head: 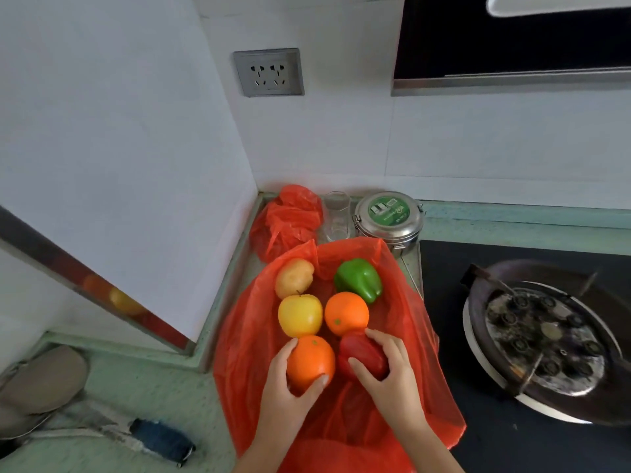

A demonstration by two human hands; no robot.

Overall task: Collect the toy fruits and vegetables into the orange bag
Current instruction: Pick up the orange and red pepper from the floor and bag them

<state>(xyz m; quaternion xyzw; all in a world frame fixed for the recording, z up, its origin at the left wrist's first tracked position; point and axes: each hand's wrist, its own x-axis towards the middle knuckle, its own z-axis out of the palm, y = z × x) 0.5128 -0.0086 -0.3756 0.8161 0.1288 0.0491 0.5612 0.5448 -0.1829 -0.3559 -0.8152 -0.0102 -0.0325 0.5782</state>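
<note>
A person's left hand [283, 401] curls round a round orange toy fruit [309, 360] while the right hand [392, 380] grips a glossy red toy bell pepper [362, 356], thumb and fingers wrapped over its sides, above a thin orange plastic bag [246, 353] spread across a pale green kitchen countertop [153, 387]. Four more toys rest on the plastic just beyond the hands: a second orange [346, 312] touching the red pepper, a yellow toy apple [299, 315] beside it, a tan toy potato [294, 277] and a green toy bell pepper [358, 279] farther back. Whether they lie on top of the sheet or inside its mouth cannot be told. A second, crumpled orange bag [290, 220] sits in the far corner beside a clear drinking glass [336, 216] and a round steel lunch tin [387, 216]; a blackened gas burner [539, 336] lies to the right. The collecting appears to be under way, both hands taking the nearest pair at once. The next move seems to call for finding the bag's opening, dropping both pieces in, and keeping the slack film from folding shut or rolling the remaining toys off the counter.
</note>
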